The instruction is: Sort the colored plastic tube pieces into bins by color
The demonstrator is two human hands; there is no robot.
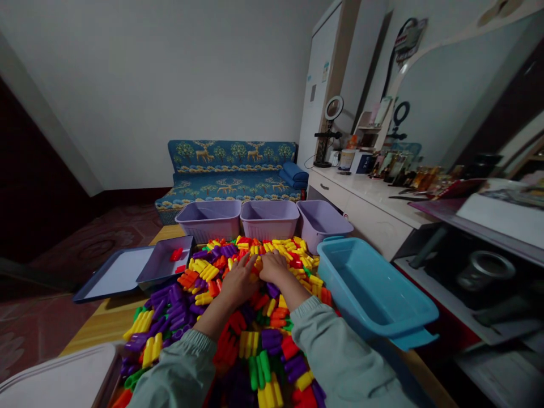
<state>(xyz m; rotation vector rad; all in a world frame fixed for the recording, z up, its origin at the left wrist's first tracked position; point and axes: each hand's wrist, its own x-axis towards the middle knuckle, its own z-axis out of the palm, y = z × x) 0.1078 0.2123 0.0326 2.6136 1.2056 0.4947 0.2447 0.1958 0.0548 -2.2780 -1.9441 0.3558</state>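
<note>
A large heap of bullet-shaped plastic toy blocks, in purple, yellow, orange, red and green, covers the middle of the table. Many look like short rods joined side by side. On the far half of the heap rests my left hand, its fingers stretched forward and a little apart over the blocks. Close beside it, my right hand reaches in with fingers curled down. Those fingertips are hidden, so whatever they pinch cannot be made out.
Three lilac bins line the table's far edge. A blue plastic tub stands at the right. To the left, a shallow box holds a few red blocks. A white lid lies at the near left. A dressing table flanks the right.
</note>
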